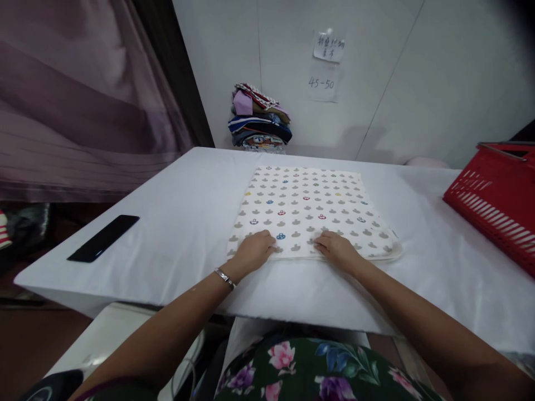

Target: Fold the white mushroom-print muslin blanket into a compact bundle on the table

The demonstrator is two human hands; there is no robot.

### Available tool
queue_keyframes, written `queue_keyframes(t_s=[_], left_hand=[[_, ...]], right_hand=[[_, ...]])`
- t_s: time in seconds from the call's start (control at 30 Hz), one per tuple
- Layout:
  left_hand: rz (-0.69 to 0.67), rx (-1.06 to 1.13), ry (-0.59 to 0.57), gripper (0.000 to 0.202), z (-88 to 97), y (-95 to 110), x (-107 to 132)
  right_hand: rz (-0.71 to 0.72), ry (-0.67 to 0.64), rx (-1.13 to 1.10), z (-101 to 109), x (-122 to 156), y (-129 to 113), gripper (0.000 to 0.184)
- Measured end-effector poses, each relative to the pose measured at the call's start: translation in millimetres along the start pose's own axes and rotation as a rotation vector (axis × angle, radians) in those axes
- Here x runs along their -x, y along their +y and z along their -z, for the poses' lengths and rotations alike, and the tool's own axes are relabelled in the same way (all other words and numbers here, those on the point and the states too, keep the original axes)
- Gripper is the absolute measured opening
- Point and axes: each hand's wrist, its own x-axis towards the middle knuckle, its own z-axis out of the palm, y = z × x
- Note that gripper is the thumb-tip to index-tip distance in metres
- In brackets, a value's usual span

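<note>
A white cloth (311, 200) printed with small grey and coloured shapes lies flat on the white-covered table (175, 223). My left hand (253, 250) rests on the cloth's near edge, fingers curled down onto the fabric, a bracelet on the wrist. My right hand (336, 248) lies a little to the right on the same near edge, fingers also bent and pressed onto the cloth. Whether either hand pinches the fabric or only presses it is not visible.
A black phone (104, 238) lies near the table's left edge. A red plastic basket (497, 197) stands at the right. A stack of folded clothes (259, 120) sits at the back by the wall, under paper notes (328, 47). A purple curtain (75, 94) hangs left.
</note>
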Motion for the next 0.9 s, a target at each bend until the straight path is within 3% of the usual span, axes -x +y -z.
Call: queue_keyframes(t_s=[0.23,0.43,0.57,0.7,0.77,0.9], left_hand=[[0.009,-0.116,-0.067,0.026,2.7,3.3,-8.1],[-0.012,-0.213,-0.010,0.026,2.8,-1.3,-11.3],[-0.011,-0.154,-0.030,0.025,0.1,-4.3,-10.5],[-0.039,-0.062,0.048,0.020,-0.7,-3.5,-3.5],[-0.081,-0.053,0.089,0.022,-1.3,-1.5,1.4],[-0.197,-0.056,0.069,0.021,-4.2,1.6,7.6]], right_hand=[[0.013,-0.001,0.027,3.9,-2.6,-2.5,0.020],[-0.023,0.047,-0.019,1.5,-0.9,0.2,0.020],[-0.012,0.023,-0.056,-1.2,-0.1,1.4,0.023],[-0.006,0.090,-0.077,1.2,5.4,0.4,0.025],[0.040,0.136,-0.084,2.7,10.2,-0.7,0.025],[0.228,0.083,-0.088,2.2,18.5,-1.7,0.024]])
